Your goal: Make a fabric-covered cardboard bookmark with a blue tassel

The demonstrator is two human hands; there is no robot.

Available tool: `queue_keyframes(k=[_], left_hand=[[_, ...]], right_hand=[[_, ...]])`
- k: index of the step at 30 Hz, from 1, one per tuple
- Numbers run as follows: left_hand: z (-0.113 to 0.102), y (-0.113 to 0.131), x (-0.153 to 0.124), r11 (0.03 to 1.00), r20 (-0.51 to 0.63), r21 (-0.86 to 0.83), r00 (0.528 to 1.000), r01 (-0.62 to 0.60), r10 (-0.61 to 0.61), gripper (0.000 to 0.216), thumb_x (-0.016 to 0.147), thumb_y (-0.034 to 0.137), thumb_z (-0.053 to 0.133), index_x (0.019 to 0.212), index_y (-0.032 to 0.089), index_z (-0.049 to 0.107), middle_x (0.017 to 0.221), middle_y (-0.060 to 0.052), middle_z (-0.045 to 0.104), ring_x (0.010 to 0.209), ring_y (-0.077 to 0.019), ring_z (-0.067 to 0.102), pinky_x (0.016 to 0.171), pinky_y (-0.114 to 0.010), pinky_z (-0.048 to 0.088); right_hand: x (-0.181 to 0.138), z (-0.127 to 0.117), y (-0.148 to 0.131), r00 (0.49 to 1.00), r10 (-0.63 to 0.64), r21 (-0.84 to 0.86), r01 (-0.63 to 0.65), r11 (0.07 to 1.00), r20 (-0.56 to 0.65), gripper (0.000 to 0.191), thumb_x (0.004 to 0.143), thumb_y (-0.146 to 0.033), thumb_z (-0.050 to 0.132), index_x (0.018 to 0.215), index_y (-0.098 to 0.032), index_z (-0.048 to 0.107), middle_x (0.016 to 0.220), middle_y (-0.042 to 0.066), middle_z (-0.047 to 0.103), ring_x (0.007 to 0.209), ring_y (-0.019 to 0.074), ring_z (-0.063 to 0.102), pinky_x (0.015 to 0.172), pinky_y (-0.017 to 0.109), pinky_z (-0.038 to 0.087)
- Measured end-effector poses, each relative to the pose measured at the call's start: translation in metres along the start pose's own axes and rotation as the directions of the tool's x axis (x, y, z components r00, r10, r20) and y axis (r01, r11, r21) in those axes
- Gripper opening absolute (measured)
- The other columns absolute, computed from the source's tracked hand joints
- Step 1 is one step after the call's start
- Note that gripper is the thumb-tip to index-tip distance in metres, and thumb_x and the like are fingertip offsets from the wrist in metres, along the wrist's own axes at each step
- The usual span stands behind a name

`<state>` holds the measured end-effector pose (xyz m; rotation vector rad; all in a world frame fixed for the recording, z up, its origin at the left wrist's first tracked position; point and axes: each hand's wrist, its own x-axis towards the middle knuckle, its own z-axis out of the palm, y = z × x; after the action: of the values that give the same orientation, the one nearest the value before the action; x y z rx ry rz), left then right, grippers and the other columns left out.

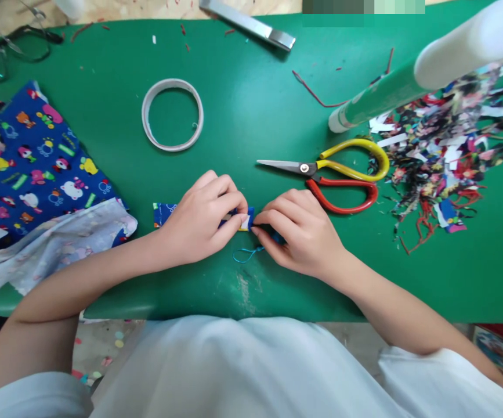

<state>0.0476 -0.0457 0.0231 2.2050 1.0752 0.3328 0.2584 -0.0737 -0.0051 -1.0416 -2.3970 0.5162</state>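
A narrow strip of blue printed fabric lies across the green tabletop under my hands. My left hand rests over its middle, thumb and fingers pinched on it near the right end, where a small white patch shows. At that right end my right hand pinches the fabric's edge between thumb and forefinger. A looped light-blue cord comes out beneath my right fingers; part of it is hidden. Just beyond my right hand lie scissors with one yellow and one red handle, blades pointing left.
A roll of tape lies behind my left hand. Printed blue cloth is heaped at left, eyeglasses behind it. A metal tool lies at the back. A green-and-white post stands before a pile of scraps at right.
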Motion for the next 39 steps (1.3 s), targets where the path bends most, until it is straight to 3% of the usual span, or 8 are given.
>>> queue_keyframes(k=[14,39], left_hand=[[0.008,0.001,-0.002,0.996,-0.052,0.082,0.999,0.019,-0.015,0.014,0.092,0.018,0.054,0.08,0.017,0.062,0.083,-0.004,0.061,0.081,-0.0168,0.05,0.076,-0.033,0.041],[0.013,-0.004,-0.002,0.992,-0.121,0.116,0.991,-0.048,0.062,0.013,0.087,0.013,0.061,0.076,0.017,0.058,0.075,0.0,0.06,0.074,-0.0146,0.048,0.072,-0.027,0.04]], right_hand=[[-0.002,0.003,0.001,0.999,0.035,-0.005,-0.035,0.999,-0.008,0.008,0.093,-0.025,0.058,0.092,-0.018,0.063,0.083,0.005,0.067,0.078,0.0185,0.055,0.071,0.036,0.04],[-0.002,0.003,0.0,0.998,-0.045,-0.059,0.042,0.997,-0.051,0.008,0.091,-0.019,0.061,0.086,-0.018,0.066,0.077,0.003,0.064,0.077,0.0159,0.05,0.068,0.033,0.039]])
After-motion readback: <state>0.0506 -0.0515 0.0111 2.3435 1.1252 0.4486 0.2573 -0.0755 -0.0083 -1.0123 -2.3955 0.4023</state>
